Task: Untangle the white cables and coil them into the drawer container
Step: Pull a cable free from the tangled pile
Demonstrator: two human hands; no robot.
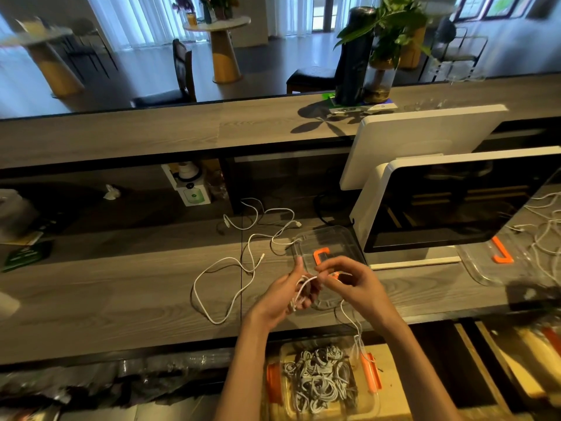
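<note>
Left of centre, loose thin white cables (243, 256) are sprawling across the grey wood-grain counter (121, 299), loops crossing; pulling could be tightening those crossings. In the lower middle, the left hand (288, 294) is gripping a small white coil (300, 291), fingers curled round it, while the right hand (352, 282) is pinching the strand. Its tail is dangling toward the clear orange-clipped drawer container (368, 375) at the bottom centre, risking snagging on stored coils
</note>
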